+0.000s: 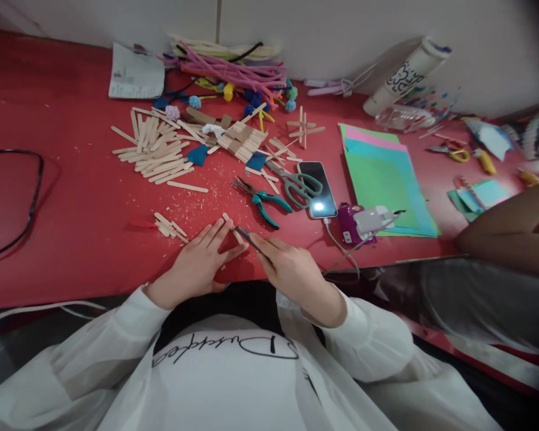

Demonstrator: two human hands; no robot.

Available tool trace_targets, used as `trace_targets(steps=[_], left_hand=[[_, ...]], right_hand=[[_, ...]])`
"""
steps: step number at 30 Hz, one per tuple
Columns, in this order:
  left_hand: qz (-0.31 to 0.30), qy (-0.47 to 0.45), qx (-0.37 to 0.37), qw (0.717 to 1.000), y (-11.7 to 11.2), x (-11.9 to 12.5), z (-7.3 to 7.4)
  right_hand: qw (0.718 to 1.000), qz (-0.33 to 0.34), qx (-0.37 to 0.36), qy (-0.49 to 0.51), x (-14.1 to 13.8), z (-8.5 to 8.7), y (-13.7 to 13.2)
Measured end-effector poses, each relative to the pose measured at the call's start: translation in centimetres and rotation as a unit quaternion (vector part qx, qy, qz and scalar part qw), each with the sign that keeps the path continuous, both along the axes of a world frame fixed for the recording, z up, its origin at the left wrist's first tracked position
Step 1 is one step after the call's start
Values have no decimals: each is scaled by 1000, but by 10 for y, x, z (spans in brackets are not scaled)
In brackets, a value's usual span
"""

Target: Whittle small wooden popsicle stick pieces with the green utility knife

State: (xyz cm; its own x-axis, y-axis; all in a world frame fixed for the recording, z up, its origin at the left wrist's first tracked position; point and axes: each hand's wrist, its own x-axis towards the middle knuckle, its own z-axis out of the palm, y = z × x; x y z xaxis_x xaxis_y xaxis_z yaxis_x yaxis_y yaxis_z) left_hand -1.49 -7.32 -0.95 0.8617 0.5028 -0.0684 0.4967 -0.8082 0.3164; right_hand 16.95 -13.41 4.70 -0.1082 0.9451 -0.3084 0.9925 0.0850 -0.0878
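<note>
My left hand (200, 258) lies low over the table's near edge, fingers stretched forward. Its fingertips and thumb steady a short wooden craft stick (226, 216) against the red surface. In my right hand (293, 268) is a slim dark tool (245, 233) that looks like a craft knife. The tool's tip touches or lies just over the stick; I cannot tell which. Left of my left hand is a small pile of cut stick pieces (168, 226). Beyond my hands lie teal-handled pliers (265, 203), jaws apart, and green-handled scissors (299, 185).
Wood shavings dot the red table (72, 227). Farther back are a heap of craft sticks (155, 149) and pipe cleaners (233, 69). To the right lie a phone (318, 185), a purple adapter (351, 224) with a cable, and coloured paper (386, 179). Another person's arm (512, 227) rests at far right.
</note>
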Motion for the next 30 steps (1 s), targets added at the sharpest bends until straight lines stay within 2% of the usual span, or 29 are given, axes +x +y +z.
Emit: trace_targets(steps=[12,20,26,30], left_hand=[[16,20,-4,1000,0,3,5],[14,21,6,1000,-1,2,5],[5,37,5,999,-1,4,3],[-2,37,1,999,-1,5,2]], right_hand=[[992,50,-64,-97,-17,19,3],[991,44,-76,-97,-17,21,3],[994,31,-68,-77,-14,11,-2],[999,-19,-15,27,-4,-5,-7]])
